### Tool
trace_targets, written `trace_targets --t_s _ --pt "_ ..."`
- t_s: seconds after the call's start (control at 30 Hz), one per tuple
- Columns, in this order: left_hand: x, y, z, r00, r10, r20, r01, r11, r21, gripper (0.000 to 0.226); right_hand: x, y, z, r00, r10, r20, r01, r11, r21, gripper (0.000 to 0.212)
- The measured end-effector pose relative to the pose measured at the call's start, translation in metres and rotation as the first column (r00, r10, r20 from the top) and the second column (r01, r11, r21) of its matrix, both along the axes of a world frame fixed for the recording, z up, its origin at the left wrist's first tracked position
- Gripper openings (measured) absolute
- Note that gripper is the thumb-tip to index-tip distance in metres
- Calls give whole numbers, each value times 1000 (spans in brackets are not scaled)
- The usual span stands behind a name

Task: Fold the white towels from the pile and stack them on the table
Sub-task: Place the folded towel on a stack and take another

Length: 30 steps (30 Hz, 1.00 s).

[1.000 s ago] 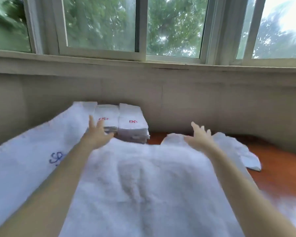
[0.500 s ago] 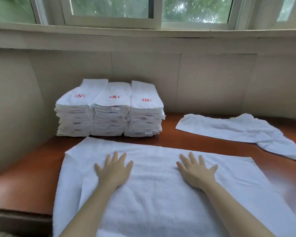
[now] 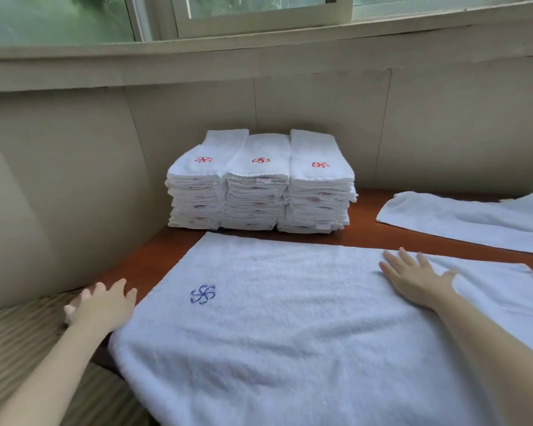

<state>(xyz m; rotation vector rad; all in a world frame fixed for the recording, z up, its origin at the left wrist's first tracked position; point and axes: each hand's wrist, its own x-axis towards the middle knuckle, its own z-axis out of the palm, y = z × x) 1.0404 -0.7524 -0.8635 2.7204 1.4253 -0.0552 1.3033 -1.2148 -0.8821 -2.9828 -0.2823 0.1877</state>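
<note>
Towel (image 3: pixel 290 327), white terry cloth w/ blue embroidered pinwheel mark (image 3: pixel 202 294), spread flat across reddish-brown wooden table (image 3: pixel 366 236), front part seemingly draped over near edge toward camera. Right hand (image 3: pixel 416 279) laid palm-down on right half of cloth, fingers straight and spread, pressing, not gripping. Left hand (image 3: pixel 102 305) just off left edge of cloth at table's corner, fingers loosely extended, holding nothing so far as visible; unclear whether touching wood. Behind, against beige wall (image 3: pixel 443 133): three neat stacks of folded white towels (image 3: pixel 259 186) w/ red embroidered marks, side by side, touching. Far right: another loose white towel (image 3: pixel 474 222), unfolded, well apart from stacks. Lower left: beige striped surface (image 3: pixel 28 333), apparently below table level. Judging by look: soft, limp, light, thick pile, no stiffness at all; likely to sag and crease if lifted by middle, unlikely to slip on wood or from bare fingers; nothing fragile. Best taken by corners or along short left edge, approx. beside left hand, pinched thumb over fingers, then carried across to opposite edge w/ right hand pinning cloth; smoothed flat after each fold to match stacks' narrow shape, mark kept on top.
</note>
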Motion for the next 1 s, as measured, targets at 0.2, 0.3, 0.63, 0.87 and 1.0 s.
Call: trace_targets --t_s 0.2,0.3,0.63,0.87,1.0 --pt "34 -48 9 954 -297 46 293 953 76 41 -4 0 4 1000 28 -12 -28 1000 -2 57" --pt "74 -105 3 861 -495 116 501 865 -24 45 -6 -1 5 999 41 -9 -41 999 0 57" --pt "198 -207 -7 694 -693 196 718 686 -119 50 17 -2 4 995 98 3 -98 995 24 57" --pt "225 -162 -9 692 -587 420 685 717 -127 43 53 0 -1 993 -1 122 -16 991 133 50" --pt "228 -133 -9 774 -526 351 582 811 -67 42 65 6 0 968 -92 232 43 977 209 39"
